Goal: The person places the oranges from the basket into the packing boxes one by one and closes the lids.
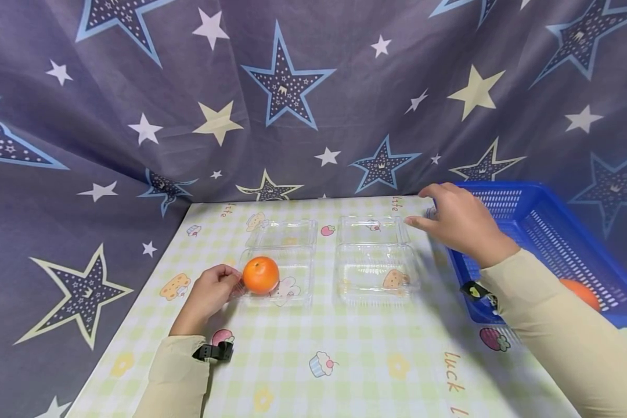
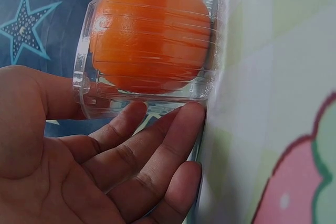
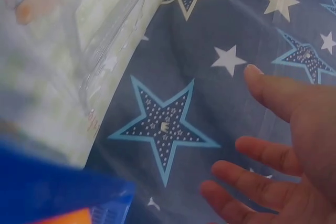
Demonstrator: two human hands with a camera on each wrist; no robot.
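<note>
An orange (image 1: 261, 274) sits in the left part of an unlidded clear plastic clamshell box (image 1: 302, 268), its lid folded back flat behind it. At that box's left edge, my left hand (image 1: 211, 293) pinches the rim; the left wrist view has the thumb behind the clear wall and fingertips in front, with the orange showing through. My right hand (image 1: 462, 223) hovers by the left rim of a blue basket (image 1: 569, 255), thumb and fingers spread and holding nothing. In the right wrist view its fingers (image 3: 257, 187) are apart, over the starry cloth background.
A second clear clamshell box (image 1: 376, 270), lid also back, lies right of the first. Inside the basket another orange fruit (image 1: 581, 292) is partly hidden by the right sleeve. A checked tablecloth (image 1: 366, 337) covers the table; a starry curtain (image 1: 313, 157) hangs behind.
</note>
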